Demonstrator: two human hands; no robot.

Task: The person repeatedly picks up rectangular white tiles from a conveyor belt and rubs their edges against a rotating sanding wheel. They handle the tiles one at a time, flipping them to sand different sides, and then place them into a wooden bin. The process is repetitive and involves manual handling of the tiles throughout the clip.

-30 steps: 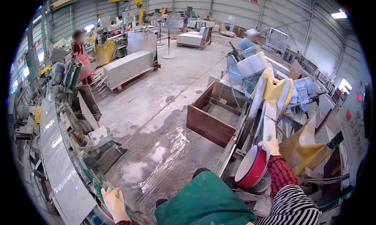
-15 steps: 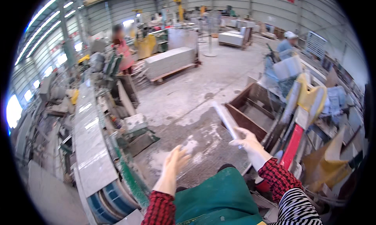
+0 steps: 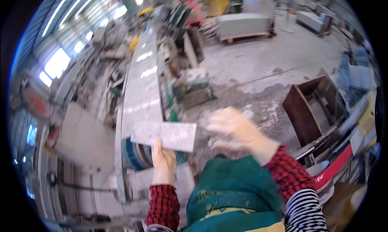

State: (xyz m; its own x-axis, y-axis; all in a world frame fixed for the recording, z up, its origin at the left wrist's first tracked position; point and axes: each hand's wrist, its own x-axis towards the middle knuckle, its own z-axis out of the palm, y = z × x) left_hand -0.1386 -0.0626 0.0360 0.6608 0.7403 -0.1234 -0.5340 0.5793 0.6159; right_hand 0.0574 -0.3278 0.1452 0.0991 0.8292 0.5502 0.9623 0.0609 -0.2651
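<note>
The left hand (image 3: 163,163) is grasping a pale rectangular slab (image 3: 178,135) by its near edge, the thumb lying over the upper face. To its right, the right hand (image 3: 238,129) is hanging released and blurred, its fingers pointing toward the slab's right end without touching it. The slab is overlapping the near end of a long pale belt (image 3: 141,90) in view; whether the two are touching, I cannot tell.

From the far left, bright windows (image 3: 57,63) are glaring, and a big pale panel (image 3: 83,137) is leaning below them. A blue roller (image 3: 133,155) is sitting at the belt's near end, partly behind the slab. Beyond the belt, a co-worker in pink (image 3: 195,10) is showing at the upper edge. A green apron (image 3: 234,187) is covering the wearer's front. Farther off, a grey stone block (image 3: 244,26) is resting on a pallet (image 3: 248,38). A brown wooden box (image 3: 301,115) is standing on the floor, and a red band (image 3: 335,166) is running along the lower right.
</note>
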